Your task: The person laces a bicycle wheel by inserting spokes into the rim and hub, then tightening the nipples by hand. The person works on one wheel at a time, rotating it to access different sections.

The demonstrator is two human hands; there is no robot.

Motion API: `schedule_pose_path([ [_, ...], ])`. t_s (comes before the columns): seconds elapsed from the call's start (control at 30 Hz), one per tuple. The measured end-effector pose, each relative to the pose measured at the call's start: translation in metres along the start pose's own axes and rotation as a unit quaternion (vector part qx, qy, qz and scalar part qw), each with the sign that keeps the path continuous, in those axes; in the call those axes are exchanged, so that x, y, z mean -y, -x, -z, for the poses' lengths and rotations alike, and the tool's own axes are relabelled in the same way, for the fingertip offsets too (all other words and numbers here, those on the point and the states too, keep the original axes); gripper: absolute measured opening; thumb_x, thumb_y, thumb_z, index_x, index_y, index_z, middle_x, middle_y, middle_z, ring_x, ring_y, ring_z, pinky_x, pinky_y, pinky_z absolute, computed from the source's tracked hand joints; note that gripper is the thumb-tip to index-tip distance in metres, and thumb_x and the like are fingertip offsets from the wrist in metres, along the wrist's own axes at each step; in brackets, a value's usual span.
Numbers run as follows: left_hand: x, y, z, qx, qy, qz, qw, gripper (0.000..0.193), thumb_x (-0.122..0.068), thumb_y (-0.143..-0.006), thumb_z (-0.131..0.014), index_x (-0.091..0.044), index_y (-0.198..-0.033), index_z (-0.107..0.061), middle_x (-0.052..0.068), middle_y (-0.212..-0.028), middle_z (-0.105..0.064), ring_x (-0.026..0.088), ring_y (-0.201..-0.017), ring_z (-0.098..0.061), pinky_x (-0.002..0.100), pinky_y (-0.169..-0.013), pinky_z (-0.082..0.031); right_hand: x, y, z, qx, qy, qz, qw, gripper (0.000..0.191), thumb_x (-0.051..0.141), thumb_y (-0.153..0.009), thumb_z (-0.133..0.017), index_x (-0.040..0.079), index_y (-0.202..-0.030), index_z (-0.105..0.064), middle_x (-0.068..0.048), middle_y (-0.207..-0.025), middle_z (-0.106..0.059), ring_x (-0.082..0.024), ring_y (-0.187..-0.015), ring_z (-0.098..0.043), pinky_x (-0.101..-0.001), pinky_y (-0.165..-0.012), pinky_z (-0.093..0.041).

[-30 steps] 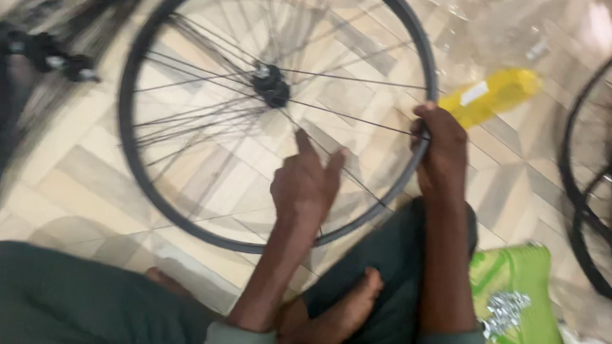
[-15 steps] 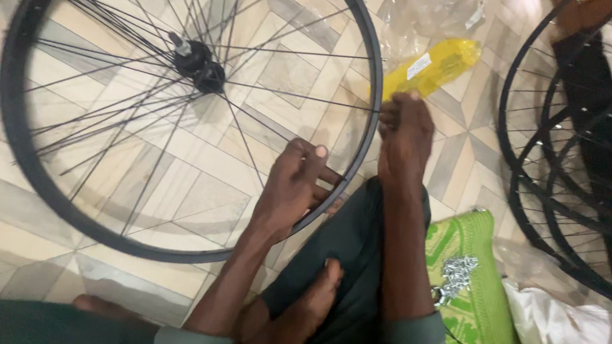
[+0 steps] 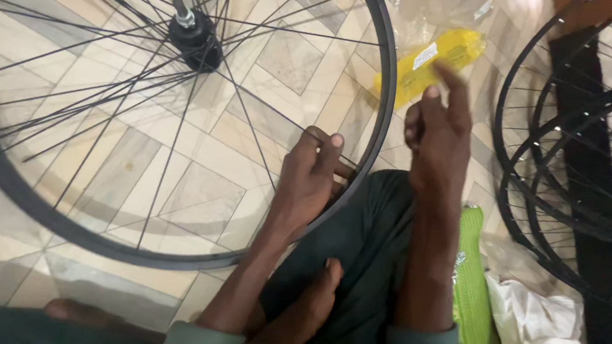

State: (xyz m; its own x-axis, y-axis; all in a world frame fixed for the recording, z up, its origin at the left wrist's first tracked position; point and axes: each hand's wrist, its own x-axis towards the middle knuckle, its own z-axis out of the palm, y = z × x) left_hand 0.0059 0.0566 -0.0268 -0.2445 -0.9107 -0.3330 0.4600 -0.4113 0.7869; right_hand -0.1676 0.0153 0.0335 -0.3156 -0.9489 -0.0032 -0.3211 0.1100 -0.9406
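The bicycle wheel (image 3: 180, 111) is laid flat on the tiled floor (image 3: 49, 203), its rim resting against the seated person's knee. A spoke near the rim is pinched by the left hand (image 3: 309, 179), its grip clenched on the thin wire. The right hand (image 3: 436, 142) is raised just outside the rim with its grip released, the fingers loosely curled and blurred. A yellow packet (image 3: 431, 58) is seen beyond it, and more wheels (image 3: 576, 164) are stacked at the right.

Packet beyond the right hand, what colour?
Yellow packet with a small white label; head view shows it, beside the rim.
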Motion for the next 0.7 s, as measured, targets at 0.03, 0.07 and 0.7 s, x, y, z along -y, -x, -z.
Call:
schedule_pose_path([
  [0.03, 0.001, -0.002, 0.000, -0.003, -0.014, -0.015, 1.000, 0.035, -0.035, -0.107, -0.052, -0.001, -0.099, -0.050, 0.018, -0.075, -0.074, 0.016, -0.060, -0.068, 0.030, -0.051, -0.054, -0.007, -0.001, 0.000, 0.003, -0.059, -0.021, 0.998, 0.036, 0.017, -0.110, -0.051, 0.001, -0.142, -0.054, -0.001, -0.078, -0.056, -0.009, -0.067, -0.050, -0.0240, -0.059, -0.040],
  [0.07, 0.002, -0.004, -0.001, -0.013, -0.014, -0.012, 1.000, 0.034, -0.035, -0.107, -0.051, -0.002, -0.100, -0.050, 0.017, -0.074, -0.073, 0.016, -0.058, -0.068, 0.030, -0.050, -0.054, -0.018, -0.001, -0.003, 0.008, -0.119, -0.045, 0.992, 0.034, 0.016, -0.111, -0.052, -0.004, -0.138, -0.055, -0.003, -0.085, -0.060, -0.010, -0.073, -0.054, -0.0247, -0.065, -0.045],
  [0.7, 0.017, -0.025, -0.002, -0.053, -0.014, -0.075, 0.996, 0.033, -0.036, -0.107, -0.047, -0.004, -0.102, -0.048, 0.013, -0.064, -0.071, 0.021, -0.056, -0.075, 0.033, -0.047, -0.055, -0.097, 0.013, -0.002, -0.045, -0.311, -0.063, 0.947, 0.015, 0.015, -0.107, -0.062, 0.003, -0.113, -0.056, -0.014, -0.106, -0.070, -0.014, -0.085, -0.066, -0.0232, -0.074, -0.056],
])
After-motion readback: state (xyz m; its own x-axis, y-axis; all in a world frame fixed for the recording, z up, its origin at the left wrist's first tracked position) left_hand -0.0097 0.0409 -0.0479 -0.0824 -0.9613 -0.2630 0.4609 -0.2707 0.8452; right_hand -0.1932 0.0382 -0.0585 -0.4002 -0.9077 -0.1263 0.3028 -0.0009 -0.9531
